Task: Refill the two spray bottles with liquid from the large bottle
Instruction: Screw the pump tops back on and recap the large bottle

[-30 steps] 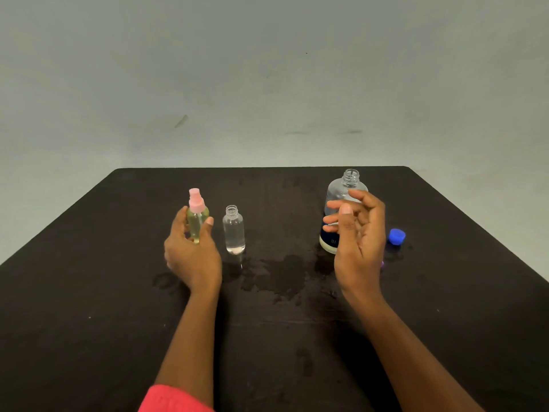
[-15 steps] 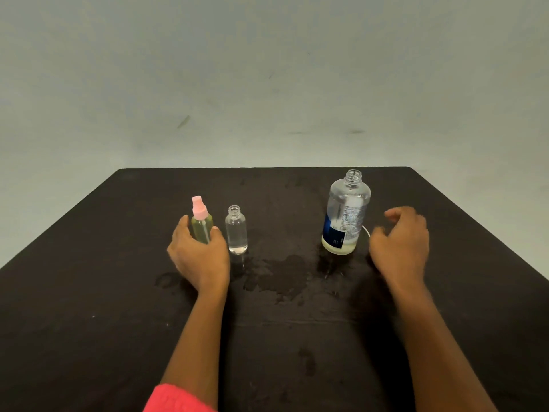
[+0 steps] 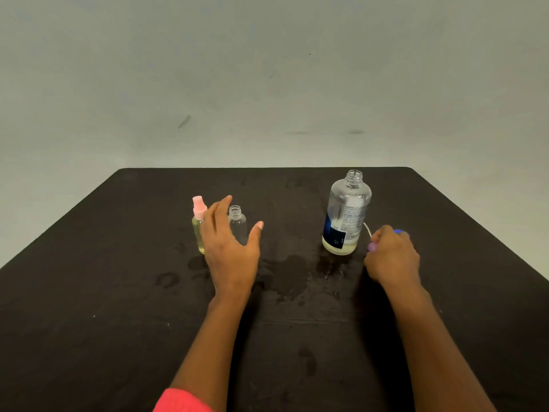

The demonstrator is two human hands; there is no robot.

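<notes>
your left hand [image 3: 230, 251], fingers spread, hovers by the open small bottle [image 3: 237, 223]; your right hand [image 3: 392, 257] curls on the purple sprayer [image 3: 372, 247] beside the large bottle [image 3: 346, 215]. grip that small bottle low, then feed the tube [image 3: 367, 228] in straight.

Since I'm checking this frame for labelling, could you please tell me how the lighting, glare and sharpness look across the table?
Head view: soft, even light with only faint shadows; no hard glare, just a dull sheen on the wet patches; the clear small bottle nearly fades into the black table and sits partly behind the left hand; the wide lens splays the table's sides.
</notes>
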